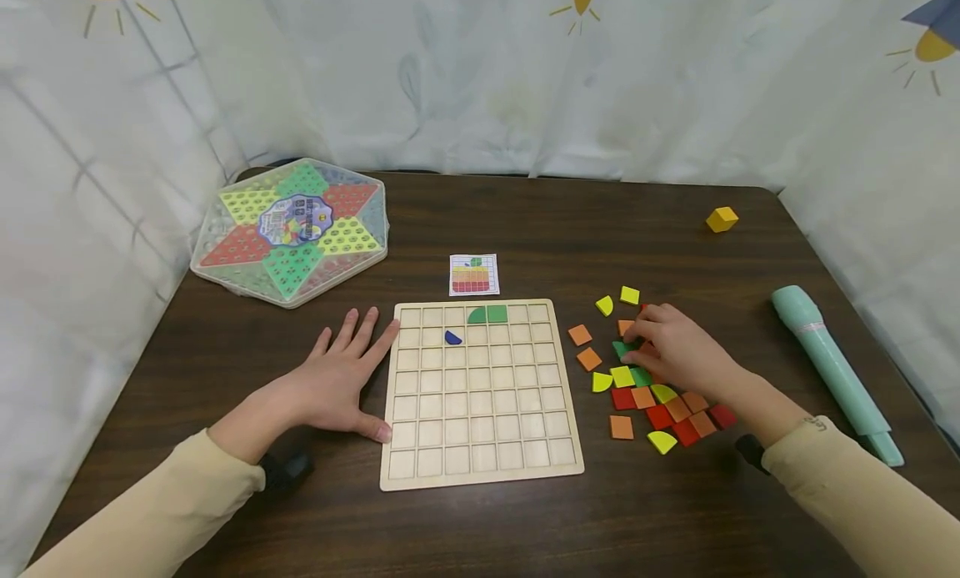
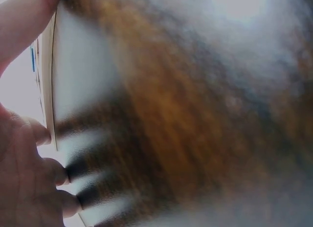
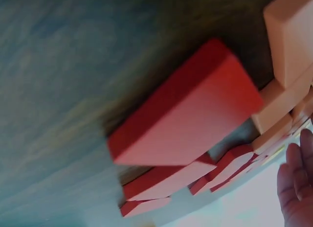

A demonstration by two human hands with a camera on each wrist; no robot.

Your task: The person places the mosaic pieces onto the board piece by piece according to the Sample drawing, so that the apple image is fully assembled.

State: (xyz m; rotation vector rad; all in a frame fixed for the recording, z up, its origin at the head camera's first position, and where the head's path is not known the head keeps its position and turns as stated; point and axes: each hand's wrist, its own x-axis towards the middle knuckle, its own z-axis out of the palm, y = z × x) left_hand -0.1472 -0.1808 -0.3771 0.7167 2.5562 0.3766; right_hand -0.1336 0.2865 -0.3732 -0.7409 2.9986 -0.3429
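Observation:
A wooden grid board [image 1: 483, 478] lies on the table, with a green quarter-round tile [image 1: 477, 315], a green square tile [image 1: 497, 314] and a dark blue half-round tile [image 1: 453, 338] in its upper cells. My left hand [image 1: 337, 386] rests with spread fingers at the board's left edge, thumb and fingertip touching it. To the right of the board, my right hand [image 1: 678, 349] pinches a green tile [image 1: 622, 350] between thumb and fingers over a loose pile. Red tiles [image 3: 190, 114] fill the right wrist view. A small printed pattern card [image 1: 474, 275] lies just above the board.
Loose orange [image 1: 621, 427], yellow [image 1: 662, 442] and red tiles [image 1: 686, 432] spread around my right hand. A Chinese checkers box [image 1: 292, 232] sits at the back left, a yellow block [image 1: 722, 219] at the back right. A mint-green cylinder [image 1: 840, 374] lies along the right side.

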